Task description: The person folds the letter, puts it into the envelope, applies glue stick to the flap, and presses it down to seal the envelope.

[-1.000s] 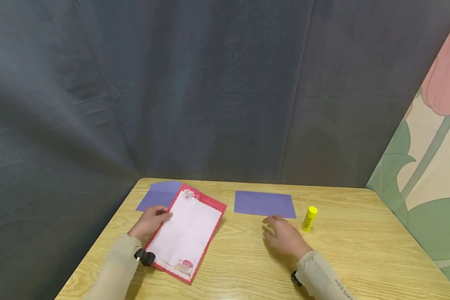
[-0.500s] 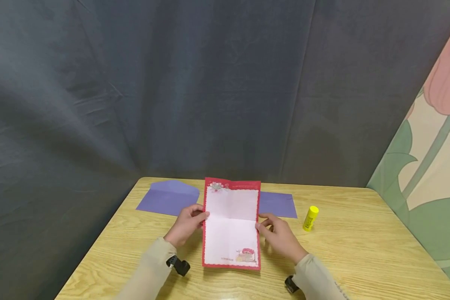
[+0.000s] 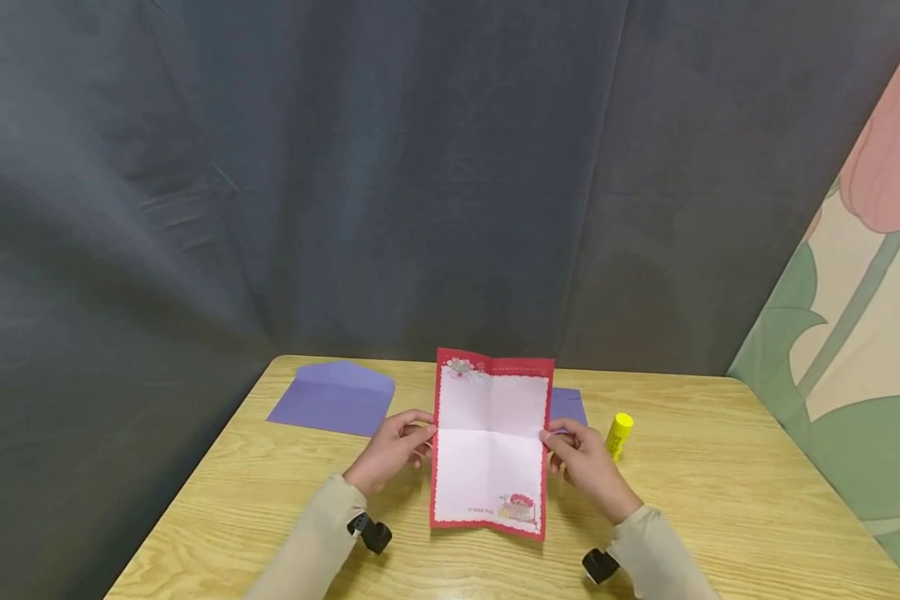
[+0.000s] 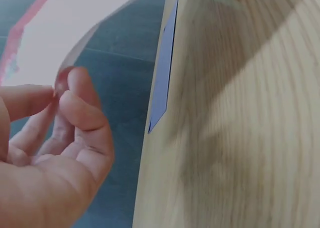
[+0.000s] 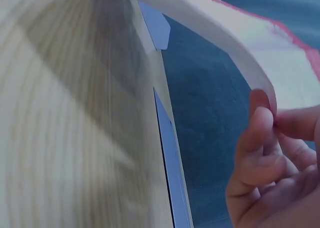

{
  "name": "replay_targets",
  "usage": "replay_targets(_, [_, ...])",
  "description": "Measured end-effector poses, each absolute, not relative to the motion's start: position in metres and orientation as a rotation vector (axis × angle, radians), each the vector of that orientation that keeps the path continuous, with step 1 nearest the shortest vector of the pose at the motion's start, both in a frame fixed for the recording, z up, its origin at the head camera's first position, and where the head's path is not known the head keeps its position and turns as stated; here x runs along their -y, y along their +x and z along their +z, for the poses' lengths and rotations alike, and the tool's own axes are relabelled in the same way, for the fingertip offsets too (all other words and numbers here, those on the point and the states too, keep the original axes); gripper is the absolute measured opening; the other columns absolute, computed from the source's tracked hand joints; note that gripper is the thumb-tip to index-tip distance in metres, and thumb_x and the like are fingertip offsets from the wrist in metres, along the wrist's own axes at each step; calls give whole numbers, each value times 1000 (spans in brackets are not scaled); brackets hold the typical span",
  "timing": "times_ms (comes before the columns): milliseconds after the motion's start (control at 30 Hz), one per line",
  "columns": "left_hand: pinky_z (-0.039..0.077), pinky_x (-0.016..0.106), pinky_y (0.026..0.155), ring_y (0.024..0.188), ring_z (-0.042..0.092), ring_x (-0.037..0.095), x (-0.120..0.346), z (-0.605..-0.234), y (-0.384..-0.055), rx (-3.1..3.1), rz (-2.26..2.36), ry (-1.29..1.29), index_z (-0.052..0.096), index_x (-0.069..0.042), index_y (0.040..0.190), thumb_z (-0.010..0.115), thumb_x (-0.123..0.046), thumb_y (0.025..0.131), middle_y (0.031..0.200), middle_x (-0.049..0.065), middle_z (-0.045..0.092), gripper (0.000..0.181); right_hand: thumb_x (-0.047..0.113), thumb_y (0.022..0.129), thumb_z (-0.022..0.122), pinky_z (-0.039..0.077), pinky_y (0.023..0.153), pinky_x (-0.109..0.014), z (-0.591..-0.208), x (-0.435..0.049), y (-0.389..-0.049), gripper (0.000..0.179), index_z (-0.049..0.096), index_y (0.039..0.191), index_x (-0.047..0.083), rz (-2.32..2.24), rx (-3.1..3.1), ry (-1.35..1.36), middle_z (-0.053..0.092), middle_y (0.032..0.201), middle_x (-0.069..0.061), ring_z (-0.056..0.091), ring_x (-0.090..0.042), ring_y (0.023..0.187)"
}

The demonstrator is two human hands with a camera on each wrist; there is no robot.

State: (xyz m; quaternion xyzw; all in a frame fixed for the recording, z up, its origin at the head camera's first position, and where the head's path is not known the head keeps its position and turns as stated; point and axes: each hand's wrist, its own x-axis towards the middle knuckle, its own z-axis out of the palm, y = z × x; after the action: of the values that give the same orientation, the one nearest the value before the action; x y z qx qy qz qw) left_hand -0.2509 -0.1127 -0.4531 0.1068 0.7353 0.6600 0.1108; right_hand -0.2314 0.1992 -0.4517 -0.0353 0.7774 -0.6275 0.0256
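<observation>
Red-bordered sheet [image 3: 487,471], creased in a cross, is tilted up over the desk [image 3: 720,492], nearer me than the open-flapped purple envelope [image 3: 337,398] at left and the second purple envelope [image 3: 569,403] partly hidden behind it. My left hand [image 3: 393,450] and right hand [image 3: 588,467] have their fingers [image 4: 82,112] clamped on its opposite side edges; a yellow tube [image 3: 619,435] stands just beyond the right. Step judged: holding it unfolded; any next move would call for even, light tension, lest the creases buckle.

A red-bordered white sheet [image 3: 489,454], cross-creased and tilted up, is pinched at its sides by the left hand [image 3: 392,452] and right hand [image 3: 587,467]
</observation>
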Motion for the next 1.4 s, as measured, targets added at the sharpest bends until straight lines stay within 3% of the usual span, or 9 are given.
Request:
replay_targets(267, [47,28,62,76,62,20,111,-458,-253,-2155,1912,419,60,0,120,58,-14,102,85,3,65,23,8,99,58,33,46,-23,-450,-208,-233,26,55,121,-6,-1980,-2355,-120,59,68,-6,49,-16,58])
replay_targets(467, [47,28,61,77,63,22,109,-456,-249,-2175,1891,459,60,3,113,57,-9,101,88,8,66,17,6,98,60,33,46,-23,-452,-212,-232,21,58,114,-7,-2001,-2331,-186,58,67,-5,48,-13,56])
replay_targets(733, [46,30,63,76,60,22,111,-456,-247,-2220,1853,440,71,-2,110,53,-6,102,88,4,64,20,5,101,53,32,48,-23,-450,-213,-230,23,68,114,-5,-1993,-2309,-211,64,81,-4,47,-13,56])
replay_targets(1000, [48,33,64,84,63,33,109,-459,-244,-2242,1838,428,73,-4,112,54,-11,102,101,8,66,22,3,99,45,32,46,-25,-450,-210,-231,29,70,110,-5,-1992,-2304,-138,58,73,-16,51,-20,60])
replay_targets(1200, [48,31,63,83,65,33,104,-461,-242,-2251,1871,455,69,-5,117,63,-12,98,100,11,67,22,3,99,49,31,46,-23,-448,-205,-229,25,69,113,-5,-1997,-2319,-157,58,76,-13,51,-17,58])
replay_targets(1400, [46,29,61,78,63,33,92,-454,-236,-2250,1892,488,66,-3,114,60,-6,98,97,10,64,18,-1,96,57,36,46,-21,-445,-195,-226,27,65,122,-5,-1860,-2404,-397,67,92,-14,51,-11,57])
